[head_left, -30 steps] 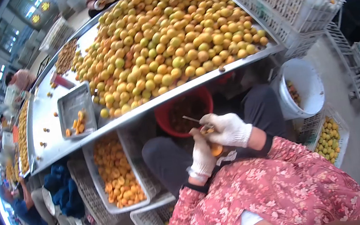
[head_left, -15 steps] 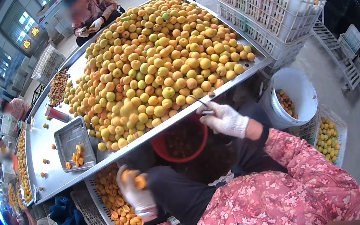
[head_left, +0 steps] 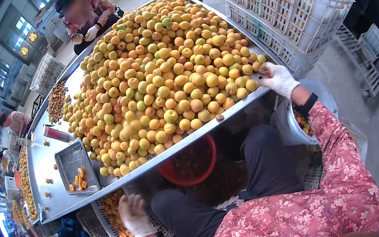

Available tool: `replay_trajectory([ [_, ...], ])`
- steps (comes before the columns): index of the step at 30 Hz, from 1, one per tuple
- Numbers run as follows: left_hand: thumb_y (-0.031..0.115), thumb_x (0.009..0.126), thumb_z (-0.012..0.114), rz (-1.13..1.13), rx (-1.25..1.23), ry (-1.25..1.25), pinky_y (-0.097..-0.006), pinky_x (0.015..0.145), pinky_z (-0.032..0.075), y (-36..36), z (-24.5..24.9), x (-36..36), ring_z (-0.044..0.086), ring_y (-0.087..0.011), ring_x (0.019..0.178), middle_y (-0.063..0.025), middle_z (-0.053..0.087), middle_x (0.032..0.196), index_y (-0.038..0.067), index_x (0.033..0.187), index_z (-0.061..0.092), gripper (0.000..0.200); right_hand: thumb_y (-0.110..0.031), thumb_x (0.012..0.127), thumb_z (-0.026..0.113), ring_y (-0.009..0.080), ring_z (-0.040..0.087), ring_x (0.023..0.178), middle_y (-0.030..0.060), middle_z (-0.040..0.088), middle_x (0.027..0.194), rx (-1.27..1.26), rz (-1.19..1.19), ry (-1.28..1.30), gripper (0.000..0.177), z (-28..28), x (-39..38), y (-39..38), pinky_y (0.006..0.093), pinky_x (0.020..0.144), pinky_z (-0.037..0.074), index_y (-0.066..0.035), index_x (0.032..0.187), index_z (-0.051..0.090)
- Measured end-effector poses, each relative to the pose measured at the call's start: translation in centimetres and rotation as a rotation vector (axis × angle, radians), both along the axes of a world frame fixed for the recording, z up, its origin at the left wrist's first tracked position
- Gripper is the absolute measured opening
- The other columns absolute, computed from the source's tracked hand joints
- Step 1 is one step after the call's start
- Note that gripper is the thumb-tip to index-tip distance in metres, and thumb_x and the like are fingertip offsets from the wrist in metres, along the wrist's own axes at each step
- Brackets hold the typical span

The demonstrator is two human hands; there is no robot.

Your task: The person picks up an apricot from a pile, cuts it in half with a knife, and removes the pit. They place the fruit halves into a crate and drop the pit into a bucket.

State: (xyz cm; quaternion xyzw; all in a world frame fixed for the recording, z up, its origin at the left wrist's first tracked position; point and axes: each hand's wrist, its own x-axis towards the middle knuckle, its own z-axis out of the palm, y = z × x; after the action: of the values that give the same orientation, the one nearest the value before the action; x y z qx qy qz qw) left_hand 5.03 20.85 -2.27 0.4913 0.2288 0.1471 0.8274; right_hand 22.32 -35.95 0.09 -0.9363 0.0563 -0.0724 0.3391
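My left hand, in a stained white glove, is over the white crate of orange apricot halves. Its fingers are loosely apart and somewhat blurred, with no fruit visible in them. My right hand, gloved too, reaches to the table's right corner at the edge of the apricot pile. Its fingers are bent together beside the outermost apricots; what they hold is hidden, and a small dark spot shows by the fingertips. A brown pit lies on the table's front rim.
A metal tray with several apricot halves sits on the table. Below are a red basin and a white bucket. Stacked crates rise at the right. Across the table a person works with gloved hands.
The apricot halves have left my left hand, which is lower and opened. My right hand has moved right and up to the table corner; the knife seen in it earlier no longer shows clearly.
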Motion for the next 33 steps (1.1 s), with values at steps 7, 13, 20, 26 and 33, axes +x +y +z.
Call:
replay_trajectory([
  [7, 0.007, 0.097, 0.052, -0.499, 0.265, 0.243, -0.0277, 0.076, 0.053, -11.2, -0.9, 3.2, 0.067, -0.0205, 0.089, -0.0129, 0.064, 0.104, 0.000, 0.122, 0.055, 0.026, -0.043, 0.075, 0.070, 0.0351, 0.067, 0.089, 0.0195, 0.069, 0.092, -0.192, 0.113, 0.288, 0.046, -0.8, 2.9, 0.5, 0.0412, 0.080, 0.051, -0.004, 0.098, 0.066],
  [13, 0.006, 0.088, 0.061, -0.722, 1.065, 0.151, -0.0299, 0.081, 0.052, -12.1, -3.6, 2.3, 0.066, -0.0180, 0.089, -0.0099, 0.068, 0.096, 0.003, 0.114, 0.062, 0.026, -0.036, 0.077, 0.070, 0.0347, 0.068, 0.090, 0.0211, 0.069, 0.093, -0.264, -0.237, 0.075, 0.044, -3.8, 4.8, -6.2, 0.0397, 0.082, 0.052, -0.004, 0.107, 0.067],
  [20, 0.017, 0.082, 0.069, -0.764, 1.374, 0.041, -0.0419, 0.077, 0.053, -13.1, -3.5, 2.1, 0.067, -0.0337, 0.087, -0.0140, 0.069, 0.097, 0.008, 0.111, 0.063, 0.030, -0.035, 0.076, 0.072, 0.0321, 0.068, 0.091, 0.0190, 0.069, 0.093, 0.085, -0.216, 0.076, 0.043, -3.7, 4.7, -7.0, 0.0375, 0.083, 0.051, -0.004, 0.106, 0.067],
  [26, 0.017, 0.081, 0.069, -0.762, 1.453, 0.020, -0.0404, 0.076, 0.054, -13.5, -3.6, 2.2, 0.068, -0.0331, 0.087, -0.0137, 0.069, 0.098, 0.008, 0.110, 0.064, 0.031, -0.039, 0.070, 0.072, 0.0359, 0.067, 0.093, 0.0184, 0.070, 0.094, -0.454, 0.023, 0.421, 0.043, -1.8, 5.1, -2.9, 0.0419, 0.082, 0.052, -0.006, 0.098, 0.069],
  [33, 0.015, 0.081, 0.068, -0.761, 1.498, 0.036, -0.0379, 0.076, 0.054, -13.8, -3.4, 1.9, 0.068, -0.0330, 0.090, -0.0148, 0.069, 0.098, 0.008, 0.109, 0.065, 0.029, -0.037, 0.075, 0.064, 0.0359, 0.068, 0.090, 0.0184, 0.071, 0.092, -0.534, 0.007, 0.422, 0.036, -2.2, 5.9, -2.4, 0.0436, 0.080, 0.054, -0.006, 0.091, 0.073],
])
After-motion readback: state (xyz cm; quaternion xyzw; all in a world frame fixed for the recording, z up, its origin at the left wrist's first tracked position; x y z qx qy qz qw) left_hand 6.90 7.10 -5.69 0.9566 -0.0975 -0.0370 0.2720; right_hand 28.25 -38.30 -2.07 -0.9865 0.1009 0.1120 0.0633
